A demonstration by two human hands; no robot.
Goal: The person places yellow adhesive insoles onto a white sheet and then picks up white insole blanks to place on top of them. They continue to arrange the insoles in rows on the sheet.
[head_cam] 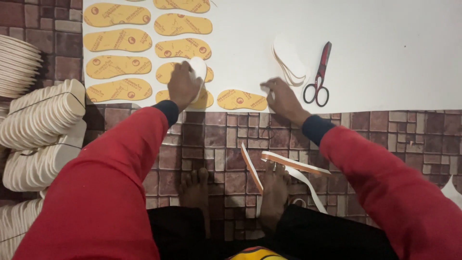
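Note:
My left hand (182, 85) grips a white insole (198, 70) and holds it just above the yellow insoles laid in rows on the white sheet (385, 62). My right hand (283, 97) rests on the sheet's near edge, fingertips touching the end of a single yellow insole (240, 100). A small stack of white insoles (288, 60) lies just beyond my right hand. Several yellow printed insoles (118, 40) fill the sheet's left part in two columns.
Red-handled scissors (319, 77) lie right of the white stack. Large bundles of cream foam soles (41, 115) pile up at the left on the brick-patterned floor (221, 135). Thin white and orange strips (288, 166) lie by my bare feet (195, 190).

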